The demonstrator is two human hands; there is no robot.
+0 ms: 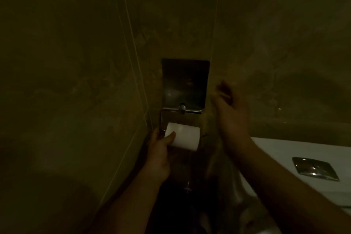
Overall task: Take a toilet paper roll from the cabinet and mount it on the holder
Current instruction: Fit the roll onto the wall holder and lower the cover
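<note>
A white toilet paper roll [185, 136] lies sideways just below the metal holder [185, 85] on the dim tiled wall. My left hand [161, 150] grips the roll at its left end, thumb on its face. The holder has a raised flat cover and a chrome bar [182, 110] with a bent arm running down at the left, next to the roll. Whether the roll sits on that arm is hidden by my hand. My right hand [230, 112] hovers to the right of the holder, fingers loosely curled and blurred, holding nothing.
A white toilet cistern [284, 150] with a chrome flush plate [315, 171] stands at the lower right. Brown tiled walls meet in a corner left of the holder. The room is very dark, and the floor below is black.
</note>
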